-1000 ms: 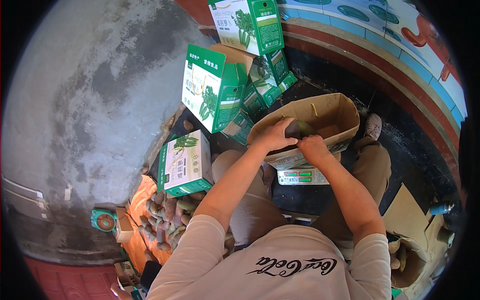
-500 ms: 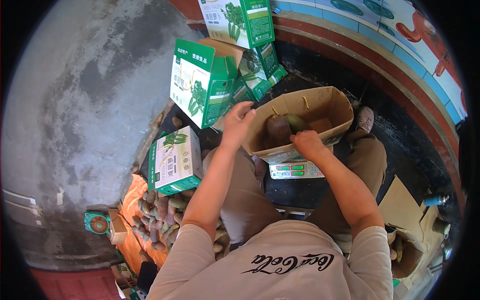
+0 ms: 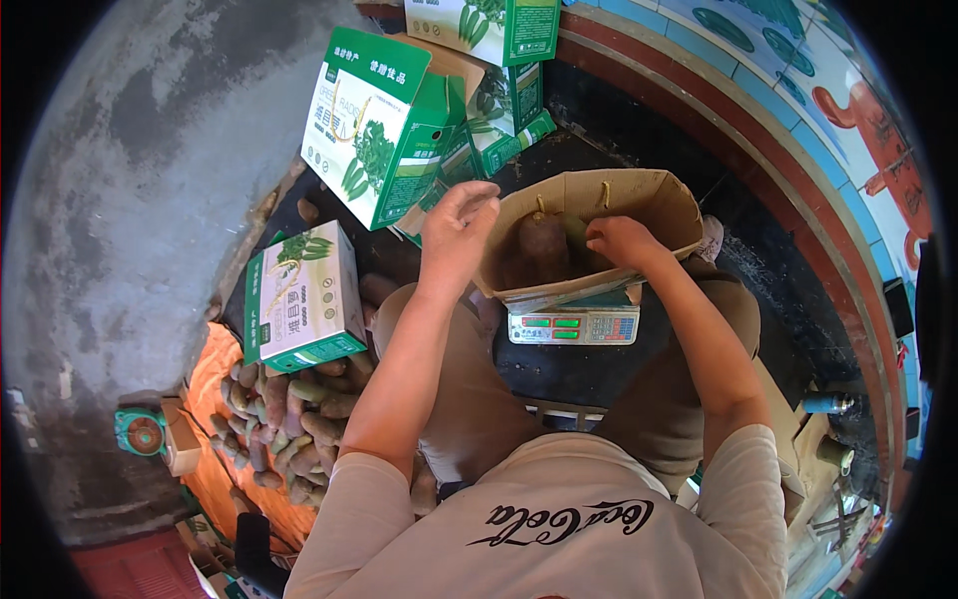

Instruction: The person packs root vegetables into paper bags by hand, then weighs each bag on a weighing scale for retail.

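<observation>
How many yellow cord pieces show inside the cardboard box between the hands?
2: left cord piece just beyond the brown root, right cord piece beyond the right hand. More may hide inside the box.

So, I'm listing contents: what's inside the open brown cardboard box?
A dark brown oblong vegetable and a green one, partly covered by the right hand; what lies beneath them is hidden.

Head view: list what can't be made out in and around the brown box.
Head view: bottom of the brown box, mostly hidden by vegetables and its near wall.
Head view: digits on the scale, too small.
Head view: topmost carton, cut off by the upper edge.
</observation>
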Demonstrator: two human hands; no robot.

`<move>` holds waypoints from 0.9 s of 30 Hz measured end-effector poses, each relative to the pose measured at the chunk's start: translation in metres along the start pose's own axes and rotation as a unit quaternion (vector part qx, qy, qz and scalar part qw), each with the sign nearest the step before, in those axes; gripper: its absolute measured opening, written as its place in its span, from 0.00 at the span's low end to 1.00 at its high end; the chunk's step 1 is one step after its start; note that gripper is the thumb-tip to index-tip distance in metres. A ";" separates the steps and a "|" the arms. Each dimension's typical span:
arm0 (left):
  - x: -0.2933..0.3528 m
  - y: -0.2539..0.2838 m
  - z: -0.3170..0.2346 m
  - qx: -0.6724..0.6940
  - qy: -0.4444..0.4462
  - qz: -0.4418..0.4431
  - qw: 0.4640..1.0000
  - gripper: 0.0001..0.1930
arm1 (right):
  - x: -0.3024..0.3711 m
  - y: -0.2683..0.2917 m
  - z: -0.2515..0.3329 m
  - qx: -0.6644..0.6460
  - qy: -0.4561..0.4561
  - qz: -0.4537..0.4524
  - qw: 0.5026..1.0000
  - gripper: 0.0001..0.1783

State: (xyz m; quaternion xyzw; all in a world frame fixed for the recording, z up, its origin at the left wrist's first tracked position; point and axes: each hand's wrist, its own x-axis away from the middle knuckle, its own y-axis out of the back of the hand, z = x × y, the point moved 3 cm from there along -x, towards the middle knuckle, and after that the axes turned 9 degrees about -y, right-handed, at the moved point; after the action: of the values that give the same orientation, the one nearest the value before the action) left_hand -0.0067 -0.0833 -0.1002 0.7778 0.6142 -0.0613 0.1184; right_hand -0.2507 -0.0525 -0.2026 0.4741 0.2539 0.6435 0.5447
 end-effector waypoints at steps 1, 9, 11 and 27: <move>0.001 0.000 -0.001 -0.018 -0.011 0.013 1.000 0.09 | -0.010 -0.002 0.000 0.006 0.000 0.003 1.000 0.13; 0.006 0.001 -0.008 -0.032 -0.051 0.025 0.998 0.09 | -0.079 -0.040 0.013 0.206 0.043 -0.009 0.978 0.20; 0.007 0.000 -0.010 -0.020 -0.053 0.036 0.998 0.09 | -0.089 -0.049 0.006 0.232 0.038 0.008 0.972 0.22; 0.004 0.002 -0.013 -0.062 -0.062 0.058 0.994 0.10 | -0.076 -0.043 0.009 0.241 -0.018 -0.036 0.970 0.21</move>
State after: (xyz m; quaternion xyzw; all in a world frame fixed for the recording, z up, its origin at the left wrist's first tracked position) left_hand -0.0042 -0.0763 -0.0884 0.7979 0.5622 -0.0648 0.2075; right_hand -0.2263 -0.1136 -0.2605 0.5937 0.4082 0.5348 0.4415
